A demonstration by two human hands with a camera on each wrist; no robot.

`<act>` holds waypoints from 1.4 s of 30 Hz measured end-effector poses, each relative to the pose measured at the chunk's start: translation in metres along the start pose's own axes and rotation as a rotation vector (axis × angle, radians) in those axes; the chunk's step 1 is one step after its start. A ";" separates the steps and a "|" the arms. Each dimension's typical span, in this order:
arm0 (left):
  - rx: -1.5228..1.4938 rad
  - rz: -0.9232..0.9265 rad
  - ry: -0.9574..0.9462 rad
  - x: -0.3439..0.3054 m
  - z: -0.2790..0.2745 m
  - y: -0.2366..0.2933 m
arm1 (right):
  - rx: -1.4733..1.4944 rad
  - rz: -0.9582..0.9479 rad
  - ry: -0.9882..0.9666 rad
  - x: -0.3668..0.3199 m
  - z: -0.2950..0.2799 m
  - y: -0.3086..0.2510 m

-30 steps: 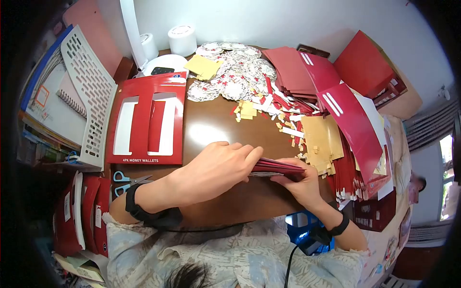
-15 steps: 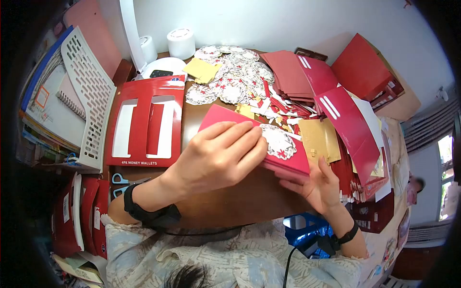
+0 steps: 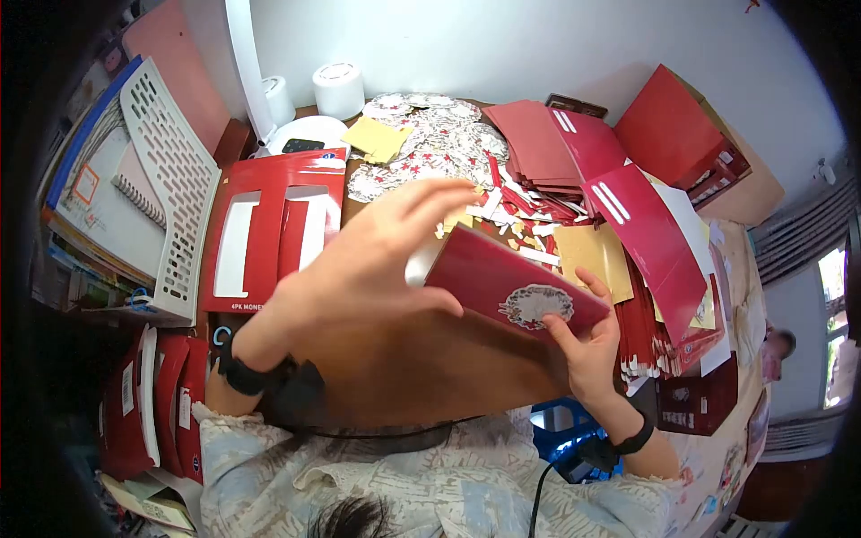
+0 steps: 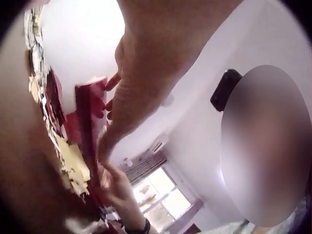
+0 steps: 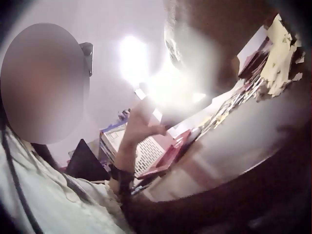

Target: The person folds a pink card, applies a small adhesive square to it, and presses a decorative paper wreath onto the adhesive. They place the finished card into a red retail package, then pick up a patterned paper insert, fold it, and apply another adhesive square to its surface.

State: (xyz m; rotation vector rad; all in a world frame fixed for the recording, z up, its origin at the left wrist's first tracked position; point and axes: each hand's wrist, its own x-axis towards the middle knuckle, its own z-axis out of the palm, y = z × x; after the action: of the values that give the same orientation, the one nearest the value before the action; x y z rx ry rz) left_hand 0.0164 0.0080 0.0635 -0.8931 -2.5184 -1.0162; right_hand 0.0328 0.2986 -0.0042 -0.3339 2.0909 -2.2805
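Observation:
A thin stack of red money wallets [image 3: 489, 278] is tilted above the desk, with a round, floral-edged white paper piece [image 3: 525, 307] on its near face. My right hand [image 3: 592, 354] grips the right end, thumb pressed on the white piece and fingers behind. By the left end, my left hand [image 3: 359, 247] has its fingers and thumb spread apart, with the corner of the stack near the gap between them. In the left wrist view, the red stack [image 4: 87, 112] stands edge-on beside the left fingertips. Glare and blur hide the held stack in the right wrist view.
A red window box [image 3: 269, 215] lies at the left beside a white perforated file holder [image 3: 175, 188]. Floral paper pieces [image 3: 430, 143] cover the back. Paper scraps [image 3: 511, 211], a yellow envelope [image 3: 594, 255] and red folders [image 3: 650, 233] crowd the right side.
The stack turned from edge-on to show its face with the white piece. My left hand let go of it and spread its fingers; my right hand, loose half a second ago, now grips its right end.

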 end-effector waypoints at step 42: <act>0.727 -0.921 -0.027 -0.027 -0.083 -0.048 | 0.003 0.106 0.077 -0.002 -0.025 -0.018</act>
State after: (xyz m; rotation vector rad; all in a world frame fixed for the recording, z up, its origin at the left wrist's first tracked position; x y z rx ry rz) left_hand 0.0091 -0.0887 0.0849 0.5011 -2.9767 -0.1550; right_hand 0.0322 0.3252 0.0113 -0.1333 2.0847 -2.2707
